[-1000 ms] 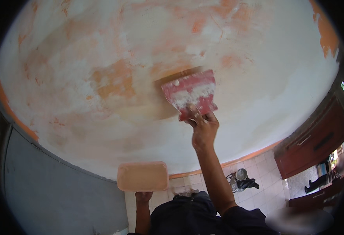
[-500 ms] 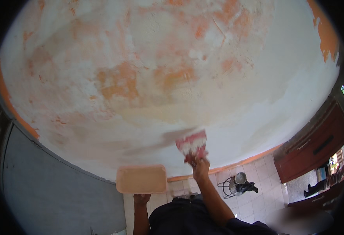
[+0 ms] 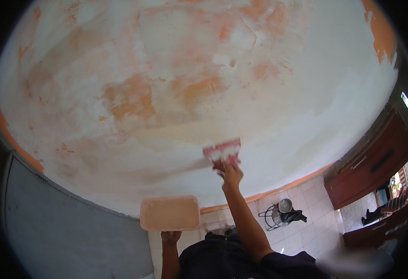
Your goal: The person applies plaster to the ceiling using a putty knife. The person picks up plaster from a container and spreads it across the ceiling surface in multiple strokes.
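Right hand (image 3: pixel 232 176) gripped the stiff, light putty knife (image 3: pixel 222 152) by its handle; left hand (image 3: pixel 170 237), seven o'clock, held the flat tray (image 3: pixel 170 213).

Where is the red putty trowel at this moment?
In the head view the red trowel sits just right of centre, held up by the right hand against the patchy white and orange wall, above and right of the flat pink board.

A dark wooden cabinet (image 3: pixel 371 165) stands by the wall's right edge. On the tiled floor (image 3: pixel 306 232), a metal pot (image 3: pixel 285 205) sits on a small stand near the orange baseboard (image 3: pixel 278 189).
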Tool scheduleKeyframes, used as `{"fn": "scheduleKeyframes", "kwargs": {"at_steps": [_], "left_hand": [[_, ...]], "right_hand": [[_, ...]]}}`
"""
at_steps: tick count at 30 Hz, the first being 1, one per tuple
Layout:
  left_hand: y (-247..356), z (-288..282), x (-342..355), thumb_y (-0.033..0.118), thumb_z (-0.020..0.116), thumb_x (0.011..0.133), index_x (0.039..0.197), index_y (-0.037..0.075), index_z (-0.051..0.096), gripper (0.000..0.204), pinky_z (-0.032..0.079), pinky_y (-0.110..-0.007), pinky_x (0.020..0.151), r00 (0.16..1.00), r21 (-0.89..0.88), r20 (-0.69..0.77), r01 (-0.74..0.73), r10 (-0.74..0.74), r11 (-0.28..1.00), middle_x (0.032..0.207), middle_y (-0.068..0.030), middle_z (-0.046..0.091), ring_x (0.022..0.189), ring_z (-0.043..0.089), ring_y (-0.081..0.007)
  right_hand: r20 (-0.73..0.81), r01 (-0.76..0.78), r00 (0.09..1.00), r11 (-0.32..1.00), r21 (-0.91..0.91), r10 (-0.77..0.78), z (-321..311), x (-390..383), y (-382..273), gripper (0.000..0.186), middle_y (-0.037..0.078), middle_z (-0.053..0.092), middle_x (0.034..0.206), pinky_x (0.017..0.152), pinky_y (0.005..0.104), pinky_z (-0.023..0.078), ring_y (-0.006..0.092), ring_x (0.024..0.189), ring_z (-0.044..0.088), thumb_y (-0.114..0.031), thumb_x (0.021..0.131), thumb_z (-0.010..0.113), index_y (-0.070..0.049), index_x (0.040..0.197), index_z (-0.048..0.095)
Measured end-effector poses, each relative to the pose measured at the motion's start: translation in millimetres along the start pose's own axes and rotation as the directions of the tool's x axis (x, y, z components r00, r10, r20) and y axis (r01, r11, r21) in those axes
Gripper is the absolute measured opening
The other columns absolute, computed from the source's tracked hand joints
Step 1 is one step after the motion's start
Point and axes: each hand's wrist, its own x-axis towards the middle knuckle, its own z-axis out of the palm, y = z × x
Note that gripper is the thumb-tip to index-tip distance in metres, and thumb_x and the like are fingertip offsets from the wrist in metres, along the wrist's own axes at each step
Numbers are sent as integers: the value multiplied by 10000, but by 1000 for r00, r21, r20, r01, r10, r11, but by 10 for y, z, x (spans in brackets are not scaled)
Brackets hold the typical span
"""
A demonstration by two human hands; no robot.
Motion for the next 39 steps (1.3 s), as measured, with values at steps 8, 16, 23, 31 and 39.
{"fn": "scheduleKeyframes", "kwargs": {"at_steps": [8, 16, 23, 31, 39], "left_hand": [[-84, -72, -72, 258, 522, 857, 1161, 63, 471, 365, 445, -360, 839, 918, -726, 199, 373, -343, 578, 1097, -91, 558, 967, 560, -231], [-12, 104, 11, 286, 510, 856, 1143, 80, 507, 353, 382, -394, 925, 893, -748, 278, 432, -354, 503, 1119, -81, 542, 1044, 514, -243], [-3, 265, 57, 294, 468, 873, 1173, 62, 475, 379, 396, -409, 907, 951, -877, 293, 227, -96, -423, 1126, -122, 523, 1069, 502, -307], [-92, 75, -28, 305, 471, 871, 1194, 69, 450, 400, 392, -418, 910, 903, -886, 287, 377, -319, 270, 1146, -125, 506, 1075, 495, -316], [-57, 124, 120, 315, 474, 868, 1214, 76, 424, 424, 387, -428, 914, 944, -742, 200, 321, -263, 588, 1166, -128, 489, 1080, 489, -324]], "right_hand": [[202, 60, 975, 986, 157, -92, -627, -357, -143, 304, 123, 604, 880, 557, 292, 502, 196, 703, 608, -152, 814, 589, 44, 1032, 509], [204, 381, 881, 895, 233, -428, 873, -482, -2135, 160, 93, 627, 799, 563, 254, 447, 165, 645, 585, -141, 798, 616, 1, 862, 580], [-7, 3, 1000, 998, 69, -2, -582, 303, -214, 304, 106, 626, 724, 494, 241, 416, 166, 624, 594, -306, 811, 575, -5, 849, 584], [203, 70, 973, 978, 196, -110, -722, -321, -355, 404, 76, 584, 776, 517, 292, 447, 177, 644, 562, -391, 821, 572, -23, 980, 519], [259, 345, 891, 927, 148, -373, 671, -333, -2058, 143, 99, 615, 821, 599, 266, 453, 151, 731, 577, -104, 820, 580, 10, 907, 569]]}}
